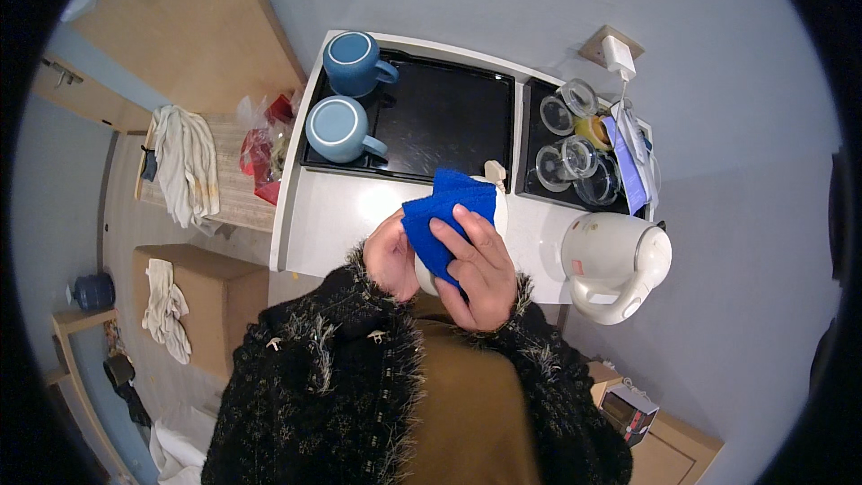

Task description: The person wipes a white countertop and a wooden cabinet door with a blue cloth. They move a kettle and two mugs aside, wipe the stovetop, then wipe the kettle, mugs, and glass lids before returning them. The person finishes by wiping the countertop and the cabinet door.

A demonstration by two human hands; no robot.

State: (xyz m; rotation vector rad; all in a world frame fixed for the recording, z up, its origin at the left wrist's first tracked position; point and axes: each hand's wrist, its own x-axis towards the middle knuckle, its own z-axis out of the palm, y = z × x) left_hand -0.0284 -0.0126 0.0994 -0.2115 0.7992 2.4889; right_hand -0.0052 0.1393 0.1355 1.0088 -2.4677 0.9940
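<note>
A blue cloth [446,190] lies folded over a white object [497,208], mostly hidden, at the front middle of a white counter [341,216]. My left hand [392,256] grips that object from the left, its fingers partly behind the cloth. My right hand [476,269] presses the cloth onto it with curled fingers. A small beige piece, perhaps a plug, [494,171] shows just behind. To the right stands a white electric kettle [593,256]. Farther back, a black tray [449,99] carries two upturned blue mugs [346,63].
A second black tray [543,193] holds several glass cups [577,154] and purple papers, below a wall charger [618,56]. Left are a red plastic bag [262,157], white cloths [184,162] on a wooden surface and a cardboard box [224,305]. Cartons [628,413] sit at lower right.
</note>
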